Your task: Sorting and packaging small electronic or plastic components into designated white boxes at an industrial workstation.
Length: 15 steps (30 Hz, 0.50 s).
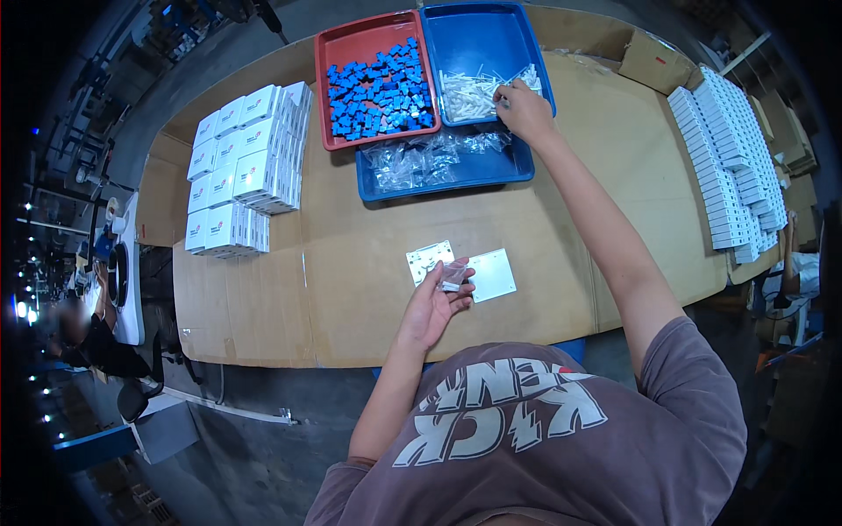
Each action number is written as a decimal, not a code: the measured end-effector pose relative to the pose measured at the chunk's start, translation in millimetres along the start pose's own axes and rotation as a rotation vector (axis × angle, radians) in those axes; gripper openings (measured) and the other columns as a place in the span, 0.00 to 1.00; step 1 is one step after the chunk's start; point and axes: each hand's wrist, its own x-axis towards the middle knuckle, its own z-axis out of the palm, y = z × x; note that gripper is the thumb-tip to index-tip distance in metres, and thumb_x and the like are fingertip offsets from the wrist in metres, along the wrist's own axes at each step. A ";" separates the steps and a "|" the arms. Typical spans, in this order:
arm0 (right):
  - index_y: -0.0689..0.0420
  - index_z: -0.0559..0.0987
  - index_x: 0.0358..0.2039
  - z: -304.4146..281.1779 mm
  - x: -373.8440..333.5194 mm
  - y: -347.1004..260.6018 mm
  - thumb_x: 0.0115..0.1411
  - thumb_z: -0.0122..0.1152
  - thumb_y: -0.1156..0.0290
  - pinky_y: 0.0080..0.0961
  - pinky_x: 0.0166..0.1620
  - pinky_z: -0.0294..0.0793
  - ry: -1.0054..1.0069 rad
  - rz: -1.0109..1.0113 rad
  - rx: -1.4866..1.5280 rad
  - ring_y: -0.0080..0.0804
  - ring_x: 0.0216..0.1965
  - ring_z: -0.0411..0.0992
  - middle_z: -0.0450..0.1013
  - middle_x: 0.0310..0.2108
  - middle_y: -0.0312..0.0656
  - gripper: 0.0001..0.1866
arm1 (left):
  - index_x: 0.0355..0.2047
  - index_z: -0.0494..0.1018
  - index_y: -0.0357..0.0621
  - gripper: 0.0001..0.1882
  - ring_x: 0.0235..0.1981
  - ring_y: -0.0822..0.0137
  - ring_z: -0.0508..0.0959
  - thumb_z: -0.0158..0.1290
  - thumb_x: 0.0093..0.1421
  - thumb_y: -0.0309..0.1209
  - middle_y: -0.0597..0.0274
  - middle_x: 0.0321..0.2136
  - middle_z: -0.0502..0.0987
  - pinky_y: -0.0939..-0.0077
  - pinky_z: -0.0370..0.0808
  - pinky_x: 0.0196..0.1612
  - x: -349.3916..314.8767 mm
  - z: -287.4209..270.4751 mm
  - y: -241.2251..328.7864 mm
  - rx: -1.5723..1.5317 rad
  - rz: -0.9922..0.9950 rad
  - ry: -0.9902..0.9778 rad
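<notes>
My left hand [429,314] is closed on a small clear plastic bag [453,275], with something white showing in or under it. It hovers over an open white box [495,277] lying unfolded on the cardboard-covered table; one side of the box has small dark cut-outs or marks, the other is plain white. My right hand [528,112] reaches into a blue tray [478,35] at the back. Its fingers pinch together at the edge of a pile of thin white stick-like pieces [469,95]. What sits between those fingertips is too small to make out.
Left of the blue tray is a red tray [324,79] of small blue parts [381,92]. A lower blue tray [491,171] holds clear bags [408,162]. White boxes [250,171] stack at left, more boxes [728,167] at right. A person [105,346] sits far left.
</notes>
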 end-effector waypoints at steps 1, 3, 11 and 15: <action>0.49 0.85 0.37 0.9 1.1 -0.1 0.57 0.62 0.67 0.47 0.44 0.78 0.000 -0.001 0.001 0.48 0.42 0.79 0.77 0.42 0.41 0.08 | 0.64 0.67 0.36 0.27 0.44 0.62 0.83 0.41 0.77 0.47 0.54 0.48 0.81 0.67 0.82 0.46 -0.2 -0.2 0.2 -0.003 -0.003 -0.006; 0.50 0.85 0.36 1.9 5.6 -0.4 0.58 0.62 0.66 0.47 0.46 0.78 -0.023 0.015 0.007 0.48 0.44 0.79 0.76 0.43 0.41 0.08 | 0.63 0.67 0.36 0.27 0.44 0.62 0.83 0.41 0.77 0.47 0.53 0.48 0.81 0.67 0.82 0.46 -1.1 0.2 1.1 -0.007 -0.002 -0.012; 0.53 0.84 0.40 -7.7 23.9 20.6 0.62 0.67 0.65 0.29 0.43 0.77 -0.026 0.309 0.910 0.30 0.43 0.78 0.81 0.43 0.40 0.09 | 0.64 0.68 0.40 0.27 0.45 0.59 0.82 0.40 0.77 0.48 0.55 0.50 0.81 0.63 0.82 0.46 -0.3 -0.8 0.1 -0.026 0.000 -0.006; 0.56 0.81 0.46 -56.6 2.6 -19.4 0.67 0.64 0.67 0.19 0.39 0.73 -0.094 0.381 1.288 0.18 0.36 0.75 0.82 0.38 0.33 0.10 | 0.65 0.68 0.43 0.27 0.47 0.57 0.81 0.40 0.77 0.49 0.56 0.53 0.80 0.61 0.82 0.47 -5.2 -12.3 -0.3 -0.241 -0.020 -0.064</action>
